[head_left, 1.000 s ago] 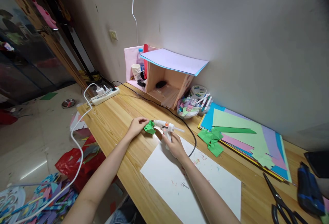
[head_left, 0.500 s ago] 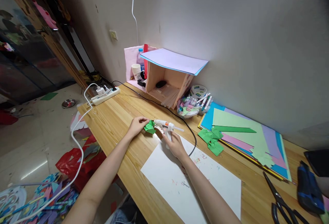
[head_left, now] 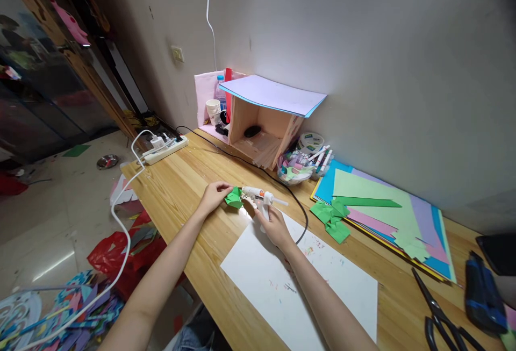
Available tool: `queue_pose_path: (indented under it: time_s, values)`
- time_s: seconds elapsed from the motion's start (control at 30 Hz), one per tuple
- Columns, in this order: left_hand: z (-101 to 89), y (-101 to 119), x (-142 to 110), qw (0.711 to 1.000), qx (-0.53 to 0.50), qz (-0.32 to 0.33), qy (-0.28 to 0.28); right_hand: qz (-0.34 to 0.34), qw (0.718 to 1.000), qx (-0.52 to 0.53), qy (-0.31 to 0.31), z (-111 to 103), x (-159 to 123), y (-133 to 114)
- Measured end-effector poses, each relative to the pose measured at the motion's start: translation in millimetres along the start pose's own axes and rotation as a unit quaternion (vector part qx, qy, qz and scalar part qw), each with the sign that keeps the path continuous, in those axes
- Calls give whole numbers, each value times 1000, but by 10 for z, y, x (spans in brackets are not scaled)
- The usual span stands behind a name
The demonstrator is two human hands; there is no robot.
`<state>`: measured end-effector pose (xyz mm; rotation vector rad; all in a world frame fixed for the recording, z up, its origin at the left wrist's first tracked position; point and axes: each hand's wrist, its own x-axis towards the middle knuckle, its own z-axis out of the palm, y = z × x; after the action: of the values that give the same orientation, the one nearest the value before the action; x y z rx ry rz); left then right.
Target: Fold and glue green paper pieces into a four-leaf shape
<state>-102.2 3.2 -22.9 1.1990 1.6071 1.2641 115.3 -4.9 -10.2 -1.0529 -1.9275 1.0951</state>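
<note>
Little has moved since the earlier frames: both hands keep their places, and only the brown piece (head_left: pixel 250 208) between them has turned slightly, showing more of its brown face than half a second ago. Left hand (head_left: pixel 215 198) has its fingers pinched narrow on the left edge of the green paper (head_left: pixel 234 198), just above the counter (head_left: pixel 173 171), beyond the far left corner of the white sheet (head_left: pixel 258 276). Right hand (head_left: pixel 277 227) has its fingers wrapped round the handle of the glue gun (head_left: pixel 266 200), whose nozzle points left toward the green paper; I cannot tell whether the tip touches it. The brown piece sits beside the right hand's fingers, below the gun, but whether they grip it too is unclear. A clear glue stick (head_left: pixel 281 202) juts from the gun's right end. The white sheet, specked with colour, lies under the right forearm. To its far right are green scraps (head_left: pixel 332 221) at the edge of a stack of coloured sheets (head_left: pixel 363 184), with scissors (head_left: pixel 437 310) nearer on the right. Farther off stand a bowl (head_left: pixel 295 178) of paper bits and a box (head_left: pixel 242 120) under a lilac sheet (head_left: pixel 276 94); a power strip (head_left: pixel 167 152) lies at the far left.
</note>
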Motion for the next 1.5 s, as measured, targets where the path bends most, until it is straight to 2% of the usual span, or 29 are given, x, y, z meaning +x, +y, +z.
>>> queue_pose_path:
  time_s: [0.43, 1.03, 1.33, 1.5]
  values:
    - [-32, -14, 9, 1000, -1, 12, 6, -3, 1000, -16, 11, 1, 5, 27]
    - [-60, -7, 16, 1000, 3, 17, 20, -9, 1000, 20, 10, -8, 21, -18]
    - [-83, -4, 16, 1000, -14, 13, 22, 18, 999, 3, 26, -14, 2, 13]
    - [-105, 15, 7, 998, -37, 5, 52, -2, 998, -18, 59, 3, 236, 84]
